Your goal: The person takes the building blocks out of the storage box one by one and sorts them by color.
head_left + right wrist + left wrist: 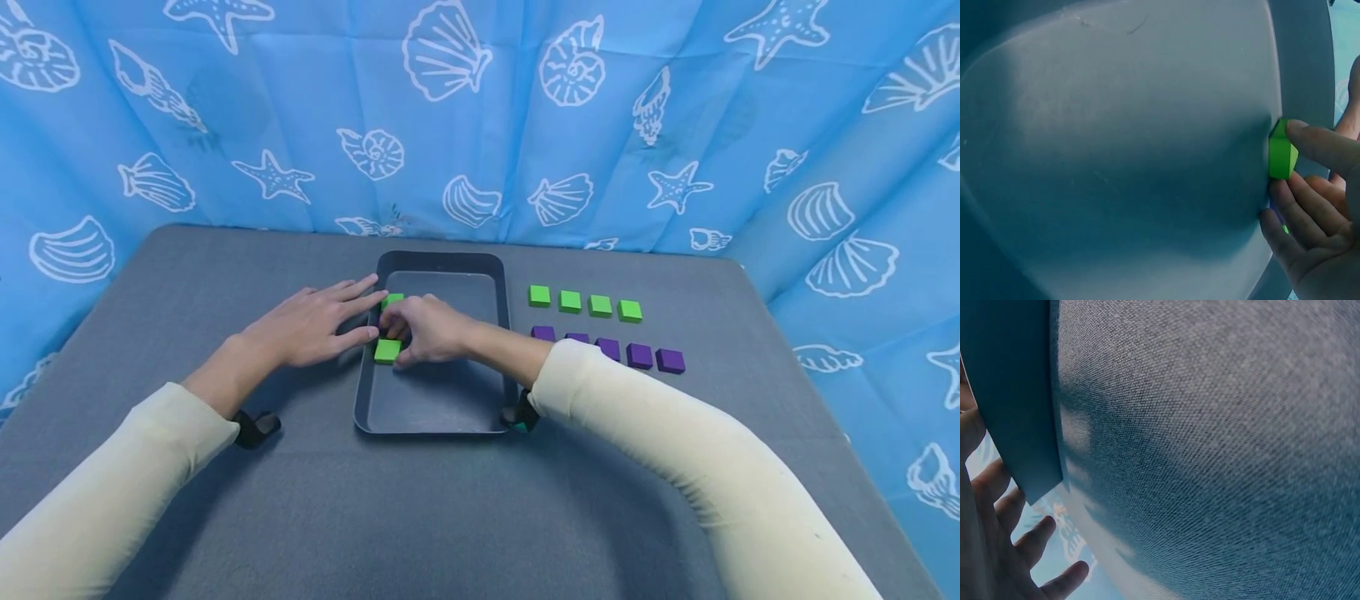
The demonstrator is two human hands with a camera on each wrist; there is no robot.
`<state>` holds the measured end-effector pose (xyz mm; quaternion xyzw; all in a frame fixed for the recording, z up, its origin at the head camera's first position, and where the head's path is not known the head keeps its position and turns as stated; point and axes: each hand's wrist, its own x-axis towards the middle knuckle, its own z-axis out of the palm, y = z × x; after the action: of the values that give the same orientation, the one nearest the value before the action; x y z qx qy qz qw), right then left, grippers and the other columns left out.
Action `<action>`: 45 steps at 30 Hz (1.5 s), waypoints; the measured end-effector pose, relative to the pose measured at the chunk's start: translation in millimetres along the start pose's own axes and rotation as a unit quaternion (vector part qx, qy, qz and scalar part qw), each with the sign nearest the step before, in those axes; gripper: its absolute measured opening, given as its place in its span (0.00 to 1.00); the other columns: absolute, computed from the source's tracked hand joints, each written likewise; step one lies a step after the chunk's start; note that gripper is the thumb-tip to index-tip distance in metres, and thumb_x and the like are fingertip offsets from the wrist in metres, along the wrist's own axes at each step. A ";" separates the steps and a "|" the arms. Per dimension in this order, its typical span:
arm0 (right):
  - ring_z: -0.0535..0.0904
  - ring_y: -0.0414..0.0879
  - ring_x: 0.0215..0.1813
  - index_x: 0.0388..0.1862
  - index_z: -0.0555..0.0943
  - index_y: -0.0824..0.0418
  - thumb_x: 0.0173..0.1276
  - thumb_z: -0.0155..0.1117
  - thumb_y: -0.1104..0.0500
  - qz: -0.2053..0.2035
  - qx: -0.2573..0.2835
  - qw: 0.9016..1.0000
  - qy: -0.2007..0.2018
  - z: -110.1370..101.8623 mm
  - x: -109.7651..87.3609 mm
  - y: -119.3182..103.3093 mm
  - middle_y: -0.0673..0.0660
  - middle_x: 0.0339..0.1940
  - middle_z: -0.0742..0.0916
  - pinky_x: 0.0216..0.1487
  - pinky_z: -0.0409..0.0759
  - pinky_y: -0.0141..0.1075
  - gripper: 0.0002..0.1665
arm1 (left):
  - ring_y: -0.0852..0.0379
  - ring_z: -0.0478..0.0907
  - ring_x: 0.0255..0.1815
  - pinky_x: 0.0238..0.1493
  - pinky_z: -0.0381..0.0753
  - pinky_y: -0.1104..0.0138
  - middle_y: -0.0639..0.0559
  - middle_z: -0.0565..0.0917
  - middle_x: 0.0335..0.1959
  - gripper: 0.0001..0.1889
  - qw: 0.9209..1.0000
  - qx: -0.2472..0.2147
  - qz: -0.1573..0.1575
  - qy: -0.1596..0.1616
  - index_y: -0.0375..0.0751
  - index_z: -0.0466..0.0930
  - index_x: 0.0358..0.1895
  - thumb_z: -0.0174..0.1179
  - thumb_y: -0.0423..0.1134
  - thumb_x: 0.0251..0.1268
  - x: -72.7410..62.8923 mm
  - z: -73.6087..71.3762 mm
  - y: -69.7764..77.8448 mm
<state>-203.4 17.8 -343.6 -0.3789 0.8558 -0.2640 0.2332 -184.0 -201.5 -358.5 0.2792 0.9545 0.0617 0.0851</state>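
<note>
Inside a dark grey tray (438, 404), at its left wall, my right hand (435, 329) pinches a green block (387, 352) between thumb and fingers. The right wrist view shows this green block (1280, 156) close up, the thumb at its top corner and fingertips at the other side. Farther up the same wall sits another green block (393, 300), and a sliver of purple (1276, 211) shows behind the right fingers. My left hand (318, 323) lies with spread, straight fingers at the tray's left rim, holding nothing. From its wrist, the tray's outer wall (1013, 394) shows beside the fingers.
Right of the tray, a row of several green blocks (570, 301) lies behind a row of several purple blocks (639, 356). My right sleeve (660, 425) partly covers the purple row. A blue shell-print curtain (480, 125) hangs behind the grey table (337, 517).
</note>
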 end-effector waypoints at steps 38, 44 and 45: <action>0.83 0.48 0.58 0.62 0.77 0.64 0.61 0.72 0.71 -0.007 0.020 0.997 0.072 -58.2 -58.7 15.2 0.58 0.54 0.87 0.61 0.79 0.41 0.29 | 0.35 0.53 0.77 0.68 0.55 0.32 0.44 0.51 0.81 0.36 1.000 -0.006 -0.026 0.005 0.50 0.57 0.79 0.47 0.62 0.75 3.3 2.4 1.5; 0.83 0.53 0.58 0.61 0.77 0.66 0.59 0.72 0.73 0.007 0.023 0.993 0.116 -78.8 -87.6 45.0 0.61 0.54 0.87 0.61 0.79 0.46 0.30 | 0.35 0.54 0.77 0.68 0.56 0.32 0.44 0.52 0.81 0.36 1.000 -0.006 -0.019 0.011 0.49 0.57 0.79 0.47 0.62 0.75 2.1 3.4 1.3; 0.83 0.54 0.58 0.61 0.77 0.67 0.59 0.72 0.73 0.011 0.025 0.992 0.123 -81.5 -92.9 50.3 0.62 0.54 0.87 0.61 0.79 0.46 0.30 | 0.35 0.54 0.77 0.68 0.56 0.33 0.44 0.52 0.81 0.36 1.000 -0.006 -0.019 0.012 0.49 0.57 0.79 0.47 0.62 0.75 1.9 3.3 1.1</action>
<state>-222.5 140.8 -295.4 -0.3277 0.8752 -0.3277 0.1386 -184.3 -199.3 -361.8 0.2598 0.9602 0.0692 0.0762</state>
